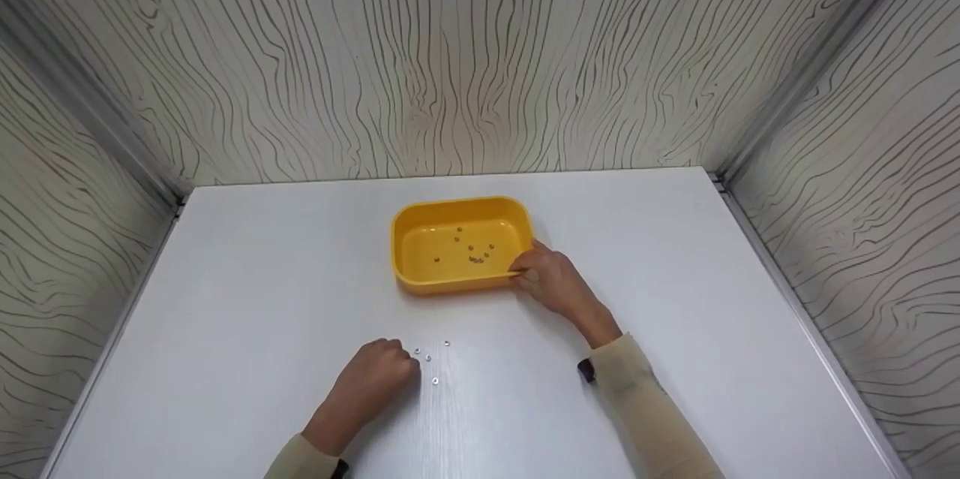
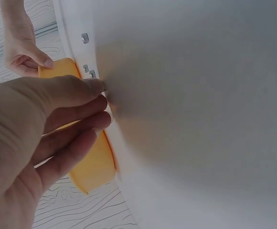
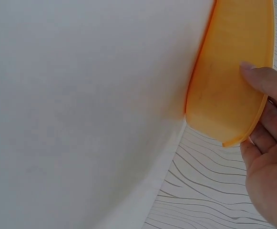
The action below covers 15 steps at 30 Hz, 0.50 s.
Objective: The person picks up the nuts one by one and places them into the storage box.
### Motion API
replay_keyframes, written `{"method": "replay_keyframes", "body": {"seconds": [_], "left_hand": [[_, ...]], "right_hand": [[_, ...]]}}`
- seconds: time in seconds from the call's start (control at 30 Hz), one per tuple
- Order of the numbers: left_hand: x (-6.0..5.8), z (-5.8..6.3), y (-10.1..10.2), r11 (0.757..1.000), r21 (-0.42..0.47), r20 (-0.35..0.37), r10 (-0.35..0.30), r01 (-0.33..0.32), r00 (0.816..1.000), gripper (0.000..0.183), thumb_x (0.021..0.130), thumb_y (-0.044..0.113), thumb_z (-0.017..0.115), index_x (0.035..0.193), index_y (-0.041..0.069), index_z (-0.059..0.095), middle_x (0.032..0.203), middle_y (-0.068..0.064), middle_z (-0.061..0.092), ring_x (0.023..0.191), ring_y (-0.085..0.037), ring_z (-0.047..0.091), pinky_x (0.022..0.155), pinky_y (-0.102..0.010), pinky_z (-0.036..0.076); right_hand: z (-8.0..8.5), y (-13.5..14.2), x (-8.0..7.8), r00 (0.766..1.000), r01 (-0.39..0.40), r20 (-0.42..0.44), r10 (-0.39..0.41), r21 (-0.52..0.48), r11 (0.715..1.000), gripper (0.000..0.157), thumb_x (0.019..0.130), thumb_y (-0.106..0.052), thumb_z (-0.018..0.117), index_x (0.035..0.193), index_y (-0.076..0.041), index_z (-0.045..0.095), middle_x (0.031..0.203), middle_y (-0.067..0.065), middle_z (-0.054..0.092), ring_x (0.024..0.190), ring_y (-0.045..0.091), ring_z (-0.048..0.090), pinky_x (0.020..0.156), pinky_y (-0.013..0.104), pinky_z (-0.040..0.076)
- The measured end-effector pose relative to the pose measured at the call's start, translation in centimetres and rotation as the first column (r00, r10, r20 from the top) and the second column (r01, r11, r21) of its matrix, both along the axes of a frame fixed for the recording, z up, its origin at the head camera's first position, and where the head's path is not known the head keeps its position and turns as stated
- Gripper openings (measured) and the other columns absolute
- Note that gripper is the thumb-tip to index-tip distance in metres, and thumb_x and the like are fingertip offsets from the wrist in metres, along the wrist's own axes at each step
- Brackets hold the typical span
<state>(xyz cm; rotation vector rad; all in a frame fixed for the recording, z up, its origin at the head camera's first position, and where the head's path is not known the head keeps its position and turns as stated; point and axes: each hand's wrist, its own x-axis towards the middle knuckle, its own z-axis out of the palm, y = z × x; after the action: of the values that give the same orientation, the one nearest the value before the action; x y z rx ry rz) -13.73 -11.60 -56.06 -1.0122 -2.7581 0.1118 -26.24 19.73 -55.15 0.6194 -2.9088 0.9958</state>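
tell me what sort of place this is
Probably a small enclosed work booth: a white tabletop boxed in by wood-grain-patterned panels, with grey strips running along the corners where the panels meet.

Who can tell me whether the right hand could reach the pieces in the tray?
Probably yes, after letting go: the right hand grips the tray at one corner; nothing covers the pieces inside.

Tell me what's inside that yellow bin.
The yellow bin holds several tiny pieces, mostly right of its middle, one farther left. The inner face of its near wall is hidden, so anything tight against it can't be seen.
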Motion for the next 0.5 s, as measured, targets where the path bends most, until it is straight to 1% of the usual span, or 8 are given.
{"method": "replay_keyframes", "body": {"seconds": [0.07,0.1,0.2,0.33,0.43,0.5], "left_hand": [[0.02,0.03,0.08,1.0,-0.006,0.002,0.002,-0.002,1.0,0.02,0.074,-0.001,0.088,0.084,0.017,0.083,0.071,0.005,0.077,0.056,-0.01,0.049,0.058,-0.025,0.053],[0.03,0.04,0.13,1.0,-0.01,0.002,0.004,-0.004,1.0,0.02,0.075,0.0,0.088,0.085,0.017,0.084,0.072,0.005,0.077,0.057,-0.01,0.05,0.059,-0.024,0.054],[0.02,-0.08,0.18,1.0,-0.015,-0.007,0.005,-0.006,1.0,0.02,0.075,0.0,0.088,0.084,0.017,0.084,0.073,0.005,0.078,0.058,-0.01,0.051,0.06,-0.024,0.054],[0.05,-0.23,0.23,1.0,0.001,-0.021,0.006,-0.006,1.0,0.019,0.074,0.0,0.089,0.083,0.016,0.084,0.073,0.005,0.077,0.059,-0.009,0.052,0.061,-0.023,0.055],[0.07,-0.32,0.31,1.0,0.012,-0.018,0.008,-0.008,1.0,0.019,0.073,-0.001,0.089,0.083,0.015,0.084,0.073,0.004,0.077,0.059,-0.009,0.051,0.062,-0.023,0.055],[0.07,-0.4,0.34,1.0,0.009,-0.016,0.011,-0.011,1.0,0.019,0.073,-0.001,0.089,0.082,0.015,0.083,0.072,0.004,0.076,0.058,-0.009,0.051,0.062,-0.023,0.055]], "right_hand": [[-0.05,0.0,-0.02,1.0,-0.005,-0.009,0.005,0.005,1.0,0.015,0.093,-0.012,0.079,0.107,-0.009,0.081,0.108,0.004,0.081,0.121,0.025,0.072,0.13,0.046,0.032],[-0.09,-0.01,-0.03,1.0,-0.004,-0.008,0.004,0.003,1.0,0.015,0.093,-0.013,0.079,0.107,-0.008,0.081,0.109,0.004,0.081,0.124,0.026,0.071,0.129,0.046,0.032],[-0.08,-0.1,-0.03,1.0,0.004,-0.003,-0.004,0.002,1.0,0.015,0.093,-0.013,0.079,0.107,-0.009,0.081,0.11,0.003,0.081,0.124,0.026,0.069,0.125,0.047,0.041],[0.08,-0.12,0.02,1.0,-0.005,-0.008,0.005,-0.005,1.0,0.012,0.093,-0.01,0.078,0.104,-0.008,0.081,0.108,0.004,0.08,0.121,0.027,0.07,0.124,0.047,0.042],[0.09,-0.04,0.1,1.0,-0.006,-0.001,0.006,-0.018,1.0,0.012,0.092,-0.008,0.077,0.103,-0.008,0.081,0.108,0.006,0.079,0.126,0.03,0.068,0.125,0.048,0.039],[0.05,-0.06,0.16,1.0,0.005,0.018,-0.004,-0.023,1.0,0.013,0.092,-0.009,0.077,0.105,-0.009,0.081,0.113,0.006,0.078,0.125,0.03,0.067,0.12,0.048,0.046]]}}
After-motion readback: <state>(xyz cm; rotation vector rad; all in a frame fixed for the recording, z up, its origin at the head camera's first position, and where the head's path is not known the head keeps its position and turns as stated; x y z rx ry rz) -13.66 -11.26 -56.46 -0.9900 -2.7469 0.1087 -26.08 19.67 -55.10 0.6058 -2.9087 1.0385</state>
